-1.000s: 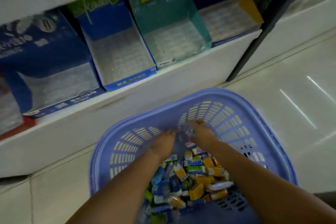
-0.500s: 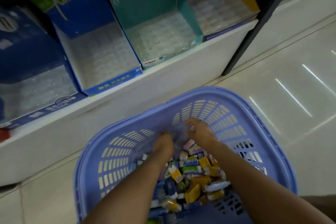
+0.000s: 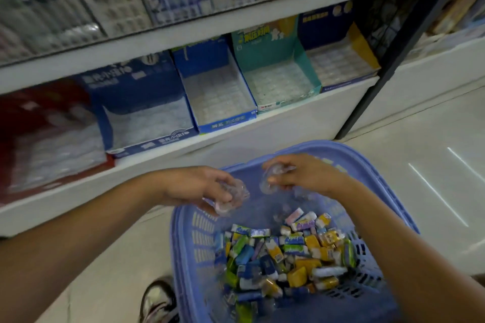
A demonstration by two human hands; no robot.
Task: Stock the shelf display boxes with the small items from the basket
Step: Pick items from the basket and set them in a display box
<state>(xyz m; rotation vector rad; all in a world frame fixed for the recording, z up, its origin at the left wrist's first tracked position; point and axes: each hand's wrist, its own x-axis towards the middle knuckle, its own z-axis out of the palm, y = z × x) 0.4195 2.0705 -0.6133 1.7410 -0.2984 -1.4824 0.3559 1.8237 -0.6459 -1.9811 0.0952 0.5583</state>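
A lilac plastic basket (image 3: 367, 162) stands on the floor, holding a heap of small wrapped items (image 3: 286, 252) in blue, yellow, green and white. My left hand (image 3: 194, 186) is raised over the basket's far left rim, shut on a few small clear-wrapped items (image 3: 233, 195). My right hand (image 3: 307, 173) is over the far rim, shut on clear-wrapped items (image 3: 273, 174) too. On the lowest shelf stand open display boxes: a dark blue one (image 3: 147, 113), a blue one (image 3: 217, 92), a teal one (image 3: 278, 76) and a blue-and-yellow one (image 3: 341, 57).
A red display box (image 3: 44, 134) sits at the shelf's far left. An upper shelf (image 3: 183, 29) carries packaged goods. A black upright post (image 3: 393, 60) stands right of the boxes. My shoe (image 3: 157, 301) is on the tiled floor left of the basket.
Both hands have come up out of the basket's heap, each holding clear-wrapped items, and moved apart. The view has tilted up, showing the upper shelf.
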